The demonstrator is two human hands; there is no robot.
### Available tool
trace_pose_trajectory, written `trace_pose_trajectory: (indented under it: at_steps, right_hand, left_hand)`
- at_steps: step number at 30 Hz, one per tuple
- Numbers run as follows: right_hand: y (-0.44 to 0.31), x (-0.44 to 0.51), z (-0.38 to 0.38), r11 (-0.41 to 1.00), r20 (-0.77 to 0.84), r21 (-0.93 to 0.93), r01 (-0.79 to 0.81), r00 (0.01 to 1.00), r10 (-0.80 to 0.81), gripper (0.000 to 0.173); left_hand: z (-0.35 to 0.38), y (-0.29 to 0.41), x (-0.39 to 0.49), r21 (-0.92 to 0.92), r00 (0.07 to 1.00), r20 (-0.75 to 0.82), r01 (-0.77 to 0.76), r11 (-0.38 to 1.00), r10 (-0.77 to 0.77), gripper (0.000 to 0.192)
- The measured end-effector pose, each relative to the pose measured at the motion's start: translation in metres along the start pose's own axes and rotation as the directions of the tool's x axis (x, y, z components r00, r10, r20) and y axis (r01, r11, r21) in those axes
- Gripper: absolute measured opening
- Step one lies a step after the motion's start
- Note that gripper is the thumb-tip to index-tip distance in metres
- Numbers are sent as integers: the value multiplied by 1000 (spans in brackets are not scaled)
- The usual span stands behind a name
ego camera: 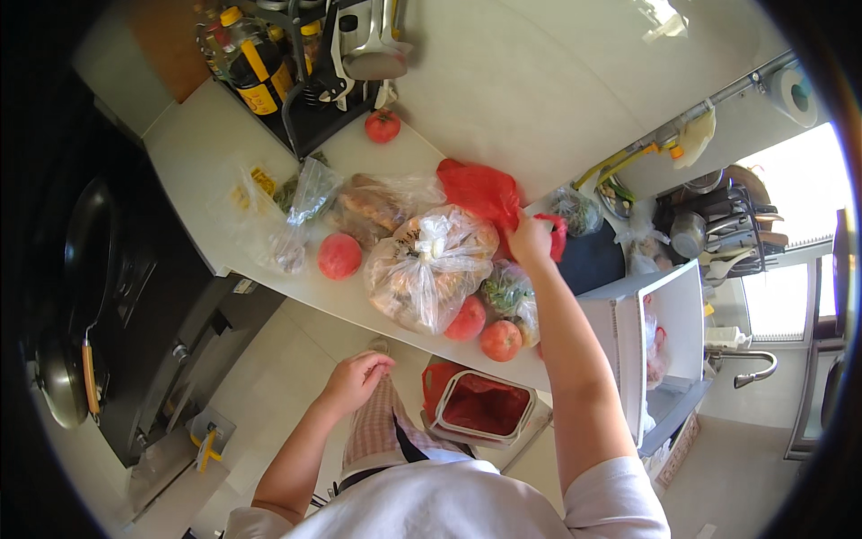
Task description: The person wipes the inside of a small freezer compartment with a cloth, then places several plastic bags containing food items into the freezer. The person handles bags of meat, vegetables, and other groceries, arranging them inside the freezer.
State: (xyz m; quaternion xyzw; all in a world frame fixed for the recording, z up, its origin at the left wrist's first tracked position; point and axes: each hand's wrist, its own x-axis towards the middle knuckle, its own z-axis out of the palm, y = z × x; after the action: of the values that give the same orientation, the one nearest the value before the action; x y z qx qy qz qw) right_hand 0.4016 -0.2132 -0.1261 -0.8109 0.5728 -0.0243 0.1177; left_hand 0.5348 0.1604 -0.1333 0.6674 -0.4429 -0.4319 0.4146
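My right hand (531,239) grips a thin red plastic bag (478,192) at the back of the white counter (289,273). In front of that bag lies a large knotted clear plastic bag (431,269) with pale orange contents, hard to make out. A bag with brown contents (370,205) is behind it to the left. Bagged leafy greens (506,288) rest below my right hand. Round red fruits sit along the front edge, among them one at left (339,257) and one at right (500,341). My left hand (353,381) hangs empty in front of the counter, fingers loosely curled.
A red-lined trash bin (488,406) stands below the counter edge. At right is an open white compartment (673,323) with bagged items. A black rack (316,128) holds bottles and utensils, with a tomato (382,126) beside it. A dark stove (145,283) lies at left.
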Motion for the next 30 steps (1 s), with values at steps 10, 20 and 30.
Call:
trace_pose_trajectory:
  at_steps: [10, 20, 30]
  right_hand:
    - [-24, -9, -124, 855, -404, 395, 337, 899, -167, 32]
    - [-90, -137, -131, 817, -283, 360, 450, 887, -364, 26]
    - [-59, -57, -106, 900, -478, -12, 436, 788, -388, 32]
  left_hand:
    - [-20, 24, 31, -144, 987, 120, -94, 985, 111, 13]
    - [17, 132, 123, -782, 980, -10, -131, 609, 198, 47]
    - [-39, 86, 145, 164, 837, -363, -374, 913, 408, 37]
